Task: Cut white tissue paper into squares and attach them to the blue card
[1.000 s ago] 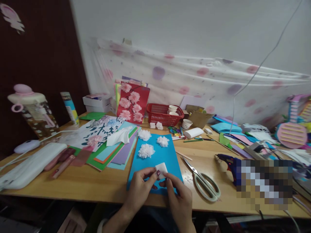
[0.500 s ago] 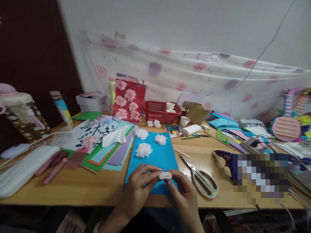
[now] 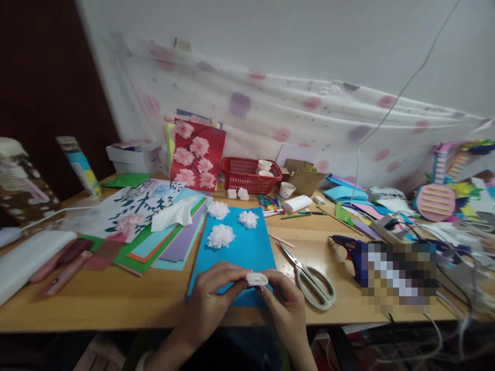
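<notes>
Between our two hands we have a small folded pad of white tissue paper (image 3: 256,279), raised over the near part of a flat, bright blue, rectangular paper sheet (image 3: 247,255). Our left hand (image 3: 209,292) has thumb and fingertips pinched together at the pad's left end, and our right hand (image 3: 285,299) pinches its right end in the same way. How our remaining fingers lie underneath, we cannot tell. The pad's looped folds show between our fingertips.

Beyond our hands, on the far part of the blue sheet, we see three fluffy white paper flowers (image 3: 220,236): two towards our left, one towards our right. Just beside our right hand, on the light brown wooden worktop (image 3: 135,304), lie metal scissors with pale green handles (image 3: 315,286), their tips pointing away from us. Farther right of them rests a dark blue glue gun with a black nozzle (image 3: 353,255), partly blurred out. Left of the blue sheet, beyond our left hand, a crumpled white tissue (image 3: 172,215) lies over fanned coloured paper sheets (image 3: 181,247). Well ahead of our hands stands a red plastic basket (image 3: 251,180).
</notes>
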### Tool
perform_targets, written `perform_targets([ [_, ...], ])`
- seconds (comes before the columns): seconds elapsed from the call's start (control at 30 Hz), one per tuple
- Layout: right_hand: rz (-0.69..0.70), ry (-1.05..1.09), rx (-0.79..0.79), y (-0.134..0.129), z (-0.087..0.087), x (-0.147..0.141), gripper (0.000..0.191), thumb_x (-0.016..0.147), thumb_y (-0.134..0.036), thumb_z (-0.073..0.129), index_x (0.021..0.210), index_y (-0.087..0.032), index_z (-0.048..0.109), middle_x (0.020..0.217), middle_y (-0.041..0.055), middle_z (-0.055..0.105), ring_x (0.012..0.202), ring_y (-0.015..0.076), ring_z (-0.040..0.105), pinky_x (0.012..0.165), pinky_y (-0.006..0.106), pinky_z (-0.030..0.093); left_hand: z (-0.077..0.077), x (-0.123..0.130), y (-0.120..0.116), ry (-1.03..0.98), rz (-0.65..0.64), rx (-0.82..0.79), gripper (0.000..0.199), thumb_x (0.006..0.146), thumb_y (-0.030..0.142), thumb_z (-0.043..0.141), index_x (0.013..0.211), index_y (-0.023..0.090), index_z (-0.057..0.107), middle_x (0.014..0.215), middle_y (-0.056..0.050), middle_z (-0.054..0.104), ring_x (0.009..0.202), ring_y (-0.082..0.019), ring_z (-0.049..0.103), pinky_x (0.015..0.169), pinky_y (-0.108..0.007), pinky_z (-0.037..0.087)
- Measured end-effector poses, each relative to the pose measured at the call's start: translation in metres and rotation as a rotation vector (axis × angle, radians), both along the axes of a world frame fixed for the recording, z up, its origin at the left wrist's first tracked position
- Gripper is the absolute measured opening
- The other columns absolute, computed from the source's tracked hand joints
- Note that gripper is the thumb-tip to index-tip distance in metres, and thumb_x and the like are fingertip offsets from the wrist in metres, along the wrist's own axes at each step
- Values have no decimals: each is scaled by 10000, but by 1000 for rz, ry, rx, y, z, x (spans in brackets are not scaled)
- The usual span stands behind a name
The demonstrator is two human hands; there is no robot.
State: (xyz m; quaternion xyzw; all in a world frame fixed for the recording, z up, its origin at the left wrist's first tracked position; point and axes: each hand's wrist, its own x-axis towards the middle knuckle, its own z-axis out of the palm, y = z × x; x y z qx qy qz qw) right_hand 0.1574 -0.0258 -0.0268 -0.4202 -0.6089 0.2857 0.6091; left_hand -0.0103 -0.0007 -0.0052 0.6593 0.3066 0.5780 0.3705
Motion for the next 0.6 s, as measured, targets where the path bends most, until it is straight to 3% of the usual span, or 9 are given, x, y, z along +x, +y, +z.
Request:
perform_targets([
  [0.17,-107,-295,-97,-2,10,20,139,890,-317,631,944,-240,733,917,57,761,859,230,696,783,315,525,2,2,3,-103,16,-286,66,731,161,793,691,213,799,751,-45,747,697,-165,673,658,-218,524],
  [0.27,-416,-493,-175,0,12,56,255,896,-396,558,973,-198,699,971,116,742,908,291,683,802,399,511,-1,3,9,-400,-34,-597,131,621,232,884,638,167,771,697,-15,693,547,-94,582,532,-177,492],
  [0.33,-531,-654,-223,1,7,82,292,854,-409,548,958,-175,687,961,149,722,903,329,674,784,443,507,-1,4,13,-616,-70,-812,184,570,198,914,638,136,755,627,0,665,490,-73,551,492,-167,489],
  [0.4,-487,-725,-269,1,1,104,292,840,-417,533,929,-185,687,936,142,716,849,306,686,738,411,527,3,4,17,-788,-63,-976,134,634,94,868,659,106,738,605,-16,672,497,-90,588,502,-181,521],
  [0.47,-485,-783,-272,-2,-6,116,293,847,-398,512,966,-191,681,950,139,711,832,290,686,723,393,531,10,4,20,-925,-42,-1090,119,786,17,725,687,83,716,630,-45,689,531,-108,633,538,-207,558],
  [0.6,-637,-957,-246,-3,-18,121,328,824,-368,480,958,-147,683,892,193,707,787,347,672,720,464,512,24,2,24,-1136,-116,-1319,270,959,90,506,747,80,672,676,-69,685,584,-137,683,573,-262,590],
])
